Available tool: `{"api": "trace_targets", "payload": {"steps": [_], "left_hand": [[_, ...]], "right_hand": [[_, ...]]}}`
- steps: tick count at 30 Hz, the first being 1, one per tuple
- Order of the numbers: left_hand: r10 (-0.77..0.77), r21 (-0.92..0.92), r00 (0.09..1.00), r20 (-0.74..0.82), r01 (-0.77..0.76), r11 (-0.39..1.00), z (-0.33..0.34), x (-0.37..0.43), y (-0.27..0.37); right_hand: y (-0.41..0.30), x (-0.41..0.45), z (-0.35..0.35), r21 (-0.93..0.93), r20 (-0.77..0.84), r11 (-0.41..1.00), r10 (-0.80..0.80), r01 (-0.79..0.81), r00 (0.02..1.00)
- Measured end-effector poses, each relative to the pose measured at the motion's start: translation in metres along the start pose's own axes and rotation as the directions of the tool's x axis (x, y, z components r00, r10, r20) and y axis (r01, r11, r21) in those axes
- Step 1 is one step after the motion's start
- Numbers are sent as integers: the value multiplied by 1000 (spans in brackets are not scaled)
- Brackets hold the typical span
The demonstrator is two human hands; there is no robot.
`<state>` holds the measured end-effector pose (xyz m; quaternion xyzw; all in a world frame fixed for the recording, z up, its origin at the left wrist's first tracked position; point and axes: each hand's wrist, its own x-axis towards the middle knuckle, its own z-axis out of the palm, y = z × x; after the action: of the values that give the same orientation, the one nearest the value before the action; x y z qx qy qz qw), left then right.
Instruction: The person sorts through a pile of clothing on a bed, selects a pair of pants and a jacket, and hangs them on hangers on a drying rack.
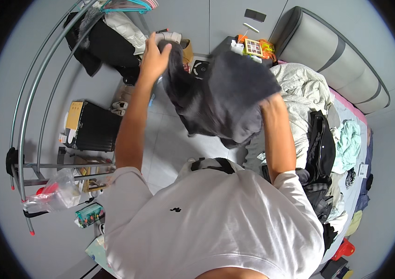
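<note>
A dark grey garment (218, 94) hangs bunched in the air between my two hands, over the tiled floor. At its upper left end, my left hand (156, 57) grips a narrow part, perhaps a sleeve, with the thumb on the near side. My right hand (270, 99) holds the right edge, and the cloth hides most of its fingers. The garment's lower edge sags in loose folds. Parts of it are blurred, so its exact kind does not show.
On the right, a bed with a grey padded headboard (333, 55) bears a rumpled quilt (305, 83), a black jacket (319, 146) and mint-green cloth (348, 146). A metal clothes rack (31, 104) with a dark coat (113, 43) and hangers (127, 6) stands left, near a black box (96, 125).
</note>
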<state>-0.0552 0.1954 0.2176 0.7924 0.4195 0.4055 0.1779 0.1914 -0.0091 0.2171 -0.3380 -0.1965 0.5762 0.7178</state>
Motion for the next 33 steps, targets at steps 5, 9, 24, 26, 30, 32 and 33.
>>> {"api": "trace_targets", "payload": {"steps": [5,9,24,26,30,32,33], "left_hand": [[13,-445,975,-220,-112,888,-7,-79,48],[255,-432,957,-140,-291,853,10,-158,30],[-288,-346,955,-77,245,906,47,-149,-67],[-197,-410,968,-155,118,904,34,-112,-64],[-76,-343,993,-86,42,939,-1,-47,-3],[31,-409,995,-94,-67,910,-9,-28,19],[99,-448,994,-54,-112,887,-8,-17,26]], "right_hand": [[15,72,61,257,-169,965,-6,50,986],[63,86,76,349,-104,936,77,-36,992],[-4,77,92,53,-190,983,-163,176,968],[-13,83,80,-5,-179,981,-193,196,965],[-12,71,73,-266,-137,952,-194,153,971],[-2,44,105,-546,154,807,-168,225,974],[8,43,105,-644,312,699,-129,309,941]]}}
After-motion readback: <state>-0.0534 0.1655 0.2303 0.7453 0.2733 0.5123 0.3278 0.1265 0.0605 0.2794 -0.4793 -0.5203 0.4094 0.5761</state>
